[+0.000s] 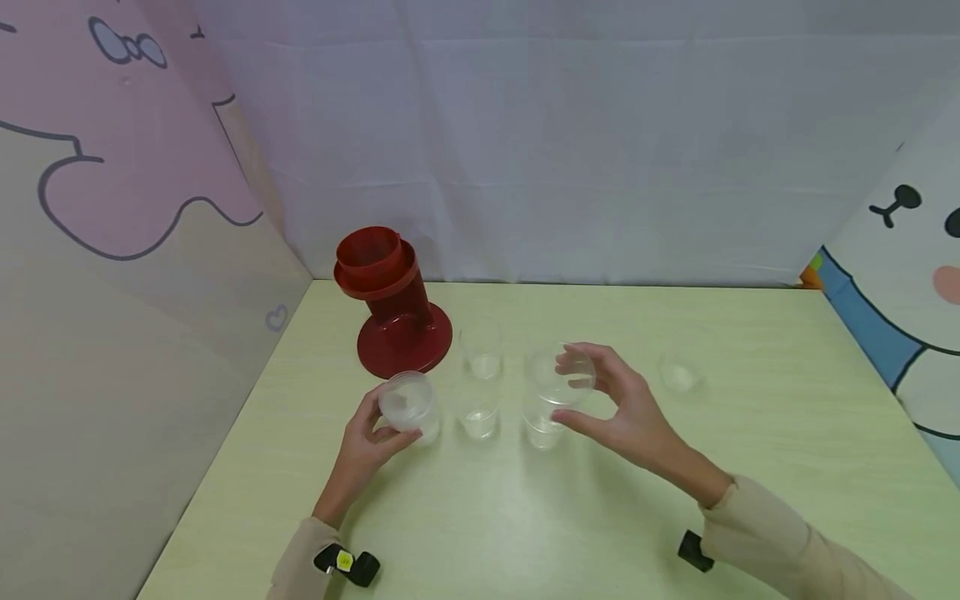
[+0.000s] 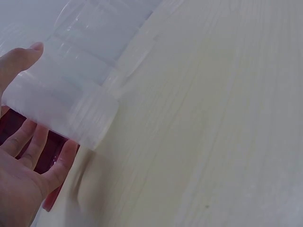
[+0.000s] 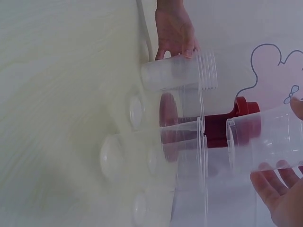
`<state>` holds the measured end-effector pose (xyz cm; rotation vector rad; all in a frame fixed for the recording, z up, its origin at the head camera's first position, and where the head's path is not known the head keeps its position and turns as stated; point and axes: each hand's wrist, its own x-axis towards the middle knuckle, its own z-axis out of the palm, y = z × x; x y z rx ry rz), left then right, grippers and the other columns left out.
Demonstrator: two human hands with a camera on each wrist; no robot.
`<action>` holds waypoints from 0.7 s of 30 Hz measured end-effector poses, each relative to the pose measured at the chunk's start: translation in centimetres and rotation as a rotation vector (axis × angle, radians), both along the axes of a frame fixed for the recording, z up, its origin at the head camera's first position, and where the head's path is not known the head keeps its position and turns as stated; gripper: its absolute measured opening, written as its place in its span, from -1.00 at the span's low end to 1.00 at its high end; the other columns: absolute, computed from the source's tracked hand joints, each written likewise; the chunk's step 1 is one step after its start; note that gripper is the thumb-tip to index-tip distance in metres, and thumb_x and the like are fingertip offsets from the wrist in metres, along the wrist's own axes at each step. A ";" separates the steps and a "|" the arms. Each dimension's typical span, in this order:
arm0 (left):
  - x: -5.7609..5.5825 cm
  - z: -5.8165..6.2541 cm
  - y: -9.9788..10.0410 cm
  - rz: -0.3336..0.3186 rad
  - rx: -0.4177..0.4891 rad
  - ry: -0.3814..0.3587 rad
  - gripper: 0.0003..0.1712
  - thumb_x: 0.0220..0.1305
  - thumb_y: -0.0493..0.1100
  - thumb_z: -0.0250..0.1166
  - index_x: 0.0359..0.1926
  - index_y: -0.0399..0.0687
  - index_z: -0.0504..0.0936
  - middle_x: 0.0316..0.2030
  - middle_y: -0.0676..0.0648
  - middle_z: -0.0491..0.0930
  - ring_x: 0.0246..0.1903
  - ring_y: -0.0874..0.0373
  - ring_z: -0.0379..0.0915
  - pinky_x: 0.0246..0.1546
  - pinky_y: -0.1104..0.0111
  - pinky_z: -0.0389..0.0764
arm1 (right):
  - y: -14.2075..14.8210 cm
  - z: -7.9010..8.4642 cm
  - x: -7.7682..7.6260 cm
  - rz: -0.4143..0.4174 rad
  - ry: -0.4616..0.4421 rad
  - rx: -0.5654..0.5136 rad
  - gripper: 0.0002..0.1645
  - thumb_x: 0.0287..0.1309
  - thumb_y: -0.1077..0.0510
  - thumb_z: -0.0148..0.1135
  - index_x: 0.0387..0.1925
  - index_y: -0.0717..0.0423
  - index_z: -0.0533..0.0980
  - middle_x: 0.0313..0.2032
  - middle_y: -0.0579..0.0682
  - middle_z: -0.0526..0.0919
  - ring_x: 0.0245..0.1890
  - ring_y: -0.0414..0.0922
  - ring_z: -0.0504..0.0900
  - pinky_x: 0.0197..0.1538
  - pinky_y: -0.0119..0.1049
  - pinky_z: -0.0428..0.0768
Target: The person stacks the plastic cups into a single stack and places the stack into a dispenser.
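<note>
My left hand [image 1: 366, 446] grips a stack of nested clear plastic cups [image 1: 408, 400], its thumb on one side and fingers on the other. Layered rims show at the stack's mouth in the right wrist view; whether its base touches the table I cannot tell. Between its thumb and fingers, my right hand [image 1: 626, 408] holds a single clear plastic cup [image 3: 270, 139], mouth upward. That cup is above the rims of the standing cups. Upright on the table are several clear cups, including a front one [image 1: 477, 421], one behind it [image 1: 483, 364] and one under the right hand [image 1: 542, 435].
A red plastic stand [image 1: 405, 337] with a round base and cup-shaped top is behind the left hand. Another clear cup [image 1: 681, 375] stands right of the right hand. White cloth [image 1: 570, 158] hangs along the back of the pale table [image 1: 540, 533], with printed panels at both sides.
</note>
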<state>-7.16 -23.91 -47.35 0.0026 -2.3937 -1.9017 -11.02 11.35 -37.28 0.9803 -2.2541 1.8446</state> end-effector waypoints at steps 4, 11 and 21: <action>0.0 -0.1 0.0 0.001 -0.002 -0.005 -0.13 -0.01 -0.10 0.49 0.30 0.28 0.25 0.23 0.05 0.30 0.19 0.02 0.26 -0.06 0.37 0.57 | -0.4 0.0 -0.2 0.011 -0.008 0.007 -0.14 -0.15 0.37 0.48 0.22 0.07 0.31 0.00 -0.01 0.54 0.03 -0.06 0.52 0.05 -0.13 0.55; -0.1 -0.1 0.0 -0.002 0.011 -0.006 -0.14 -0.01 -0.10 0.50 0.29 0.29 0.26 0.22 0.07 0.31 0.18 0.03 0.26 -0.06 0.36 0.57 | -1.0 -0.2 -0.6 0.019 -0.017 0.025 -0.16 -0.13 0.34 0.48 0.21 0.04 0.31 0.01 -0.02 0.54 0.03 -0.12 0.53 0.04 -0.09 0.55; -0.1 -0.1 0.0 -0.006 0.019 -0.001 -0.15 -0.01 -0.14 0.50 0.28 0.28 0.27 0.21 0.06 0.32 0.17 0.04 0.27 -0.06 0.36 0.58 | -2.5 0.1 -0.9 0.039 -0.033 0.007 -0.14 -0.15 0.37 0.48 0.22 0.05 0.31 0.01 -0.02 0.53 0.03 -0.06 0.53 0.04 -0.05 0.55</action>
